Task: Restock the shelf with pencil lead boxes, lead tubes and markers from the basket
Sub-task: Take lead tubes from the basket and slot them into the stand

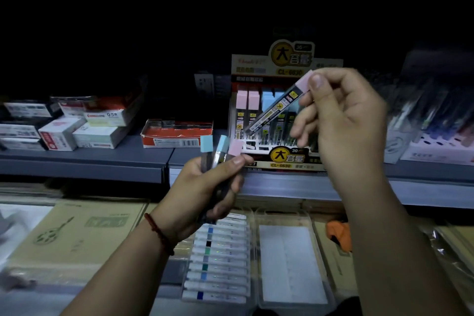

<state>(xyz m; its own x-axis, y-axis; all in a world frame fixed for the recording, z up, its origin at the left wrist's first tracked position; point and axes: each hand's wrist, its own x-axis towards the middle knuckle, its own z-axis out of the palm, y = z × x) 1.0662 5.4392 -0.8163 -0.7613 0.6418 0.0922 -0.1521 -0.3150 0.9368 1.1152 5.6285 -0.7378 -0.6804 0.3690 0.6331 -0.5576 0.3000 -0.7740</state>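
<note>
Right grip: the right hand (341, 115) pinches one pink-capped lead tube (277, 108) up near the cap, thumb on top. The tube is tilted, dark end pointing down-left, hanging right in front of the display box (287, 159) and not in a slot yet.
Left grip: the left hand (205, 192) is wrapped round a small bunch of lead tubes (218, 151), two blue caps and a pink one poking up, just left of and below the display box front.
Display box: sits on the shelf (102, 159) with pink and blue capped tubes already standing in its back rows. The front slots look open, but it's pretty dark in there tbh.
Left of the display box: an open red tray (177, 136), then further left a pile of white lead boxes (95, 133).
Below the display box: a clear case of markers (218, 259) on the lower level.
Basket: not in view.
Progress: my guess is midway through the tubes. Some are in, one is about to go in, and a handful is left in the left grip. Whether the boxes and markers are done, can't tell from here.
</note>
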